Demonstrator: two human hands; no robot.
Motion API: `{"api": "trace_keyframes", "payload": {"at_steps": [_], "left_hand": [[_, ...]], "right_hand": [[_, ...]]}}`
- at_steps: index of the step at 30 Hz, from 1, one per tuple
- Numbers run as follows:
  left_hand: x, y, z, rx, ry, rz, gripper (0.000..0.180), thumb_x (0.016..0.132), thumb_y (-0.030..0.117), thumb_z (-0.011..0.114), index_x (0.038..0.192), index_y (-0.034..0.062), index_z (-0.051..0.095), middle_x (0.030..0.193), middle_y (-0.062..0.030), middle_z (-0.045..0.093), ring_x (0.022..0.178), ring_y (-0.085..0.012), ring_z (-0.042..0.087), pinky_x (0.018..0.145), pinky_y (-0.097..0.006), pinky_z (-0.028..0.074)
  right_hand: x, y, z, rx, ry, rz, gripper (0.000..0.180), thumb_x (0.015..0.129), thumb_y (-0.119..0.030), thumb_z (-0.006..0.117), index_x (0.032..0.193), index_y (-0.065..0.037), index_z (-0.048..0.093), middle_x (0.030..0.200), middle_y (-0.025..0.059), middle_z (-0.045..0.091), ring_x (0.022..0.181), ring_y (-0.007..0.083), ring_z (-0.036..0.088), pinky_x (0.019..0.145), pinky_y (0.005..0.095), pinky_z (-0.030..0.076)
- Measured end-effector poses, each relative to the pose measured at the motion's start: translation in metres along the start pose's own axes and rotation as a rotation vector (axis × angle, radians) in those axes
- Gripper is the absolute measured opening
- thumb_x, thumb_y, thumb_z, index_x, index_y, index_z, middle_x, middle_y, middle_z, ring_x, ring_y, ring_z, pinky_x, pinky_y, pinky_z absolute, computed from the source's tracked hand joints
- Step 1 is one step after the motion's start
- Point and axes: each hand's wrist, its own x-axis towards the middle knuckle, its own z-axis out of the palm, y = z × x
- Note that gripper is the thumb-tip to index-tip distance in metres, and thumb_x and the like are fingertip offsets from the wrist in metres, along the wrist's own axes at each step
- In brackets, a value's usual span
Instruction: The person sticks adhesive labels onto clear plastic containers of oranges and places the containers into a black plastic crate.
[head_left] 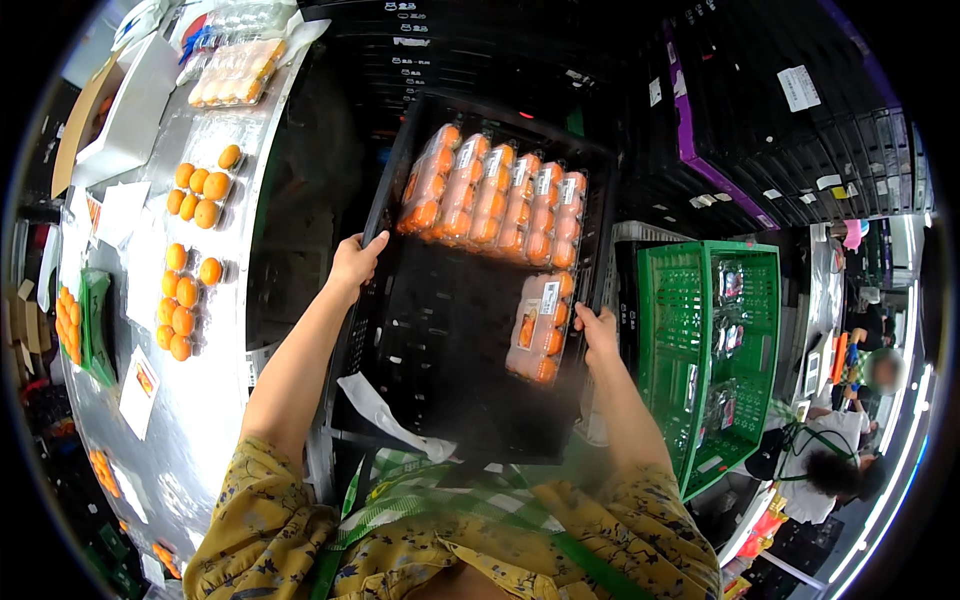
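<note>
A black plastic crate (430,370) is in front of me, gripped at its two sides. My left hand (358,262) is closed over its left rim, thumb on top. On the opposite rim my right hand (597,328) is closed the same way. Clear plastic packs of oranges (490,195) stand in a row across the far half of the crate. One more pack of oranges (540,328) with a label lies nearer, along the right wall beside my right hand. A white strip (395,418) hangs over the crate's near left corner.
On the left, a metal table (215,290) bears loose oranges in open trays (190,300), packed oranges (238,72) and a white box (130,110). Stacked black crates (760,120) rise at the far right, above a green crate (665,370). Other people (830,465) are at the right.
</note>
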Motion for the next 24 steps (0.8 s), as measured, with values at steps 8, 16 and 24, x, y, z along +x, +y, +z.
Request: {"api": "trace_keyframes", "payload": {"at_steps": [8, 16, 24], "left_hand": [[-0.059, -0.022, -0.006, -0.14, 0.118, -0.06, 0.029, 0.088, 0.032, 0.059, 0.076, 0.0081, 0.047, 0.053, 0.0027, 0.04, 0.041, -0.0072, 0.036, 0.039, -0.023, 0.029], [-0.093, -0.033, 0.014, -0.408, 0.336, -0.081, 0.029, 0.089, 0.031, 0.057, 0.076, 0.009, 0.043, 0.054, 0.0023, 0.039, 0.043, -0.0077, 0.036, 0.041, -0.023, 0.03], [-0.08, -0.041, 0.088, -0.73, 0.456, -0.028, 0.025, 0.091, 0.029, 0.055, 0.081, 0.0105, 0.04, 0.057, 0.0011, 0.039, 0.046, -0.0092, 0.037, 0.045, -0.024, 0.034]], "right_hand": [[-0.002, -0.052, -0.001, -0.156, -0.155, -0.076, 0.012, 0.079, -0.009, 0.064, 0.081, -0.002, 0.054, 0.059, 0.0008, 0.051, 0.051, 0.0083, 0.044, 0.048, 0.0237, 0.034], [0.067, -0.111, 0.031, -0.404, -0.365, -0.254, 0.011, 0.081, -0.011, 0.061, 0.079, -0.001, 0.057, 0.057, -0.0009, 0.051, 0.049, 0.0071, 0.045, 0.046, 0.023, 0.035], [0.168, -0.202, 0.096, -0.956, -0.424, -0.549, 0.022, 0.075, -0.022, 0.065, 0.077, 0.0, 0.063, 0.055, 0.0071, 0.058, 0.052, 0.0153, 0.056, 0.054, 0.0285, 0.044]]}}
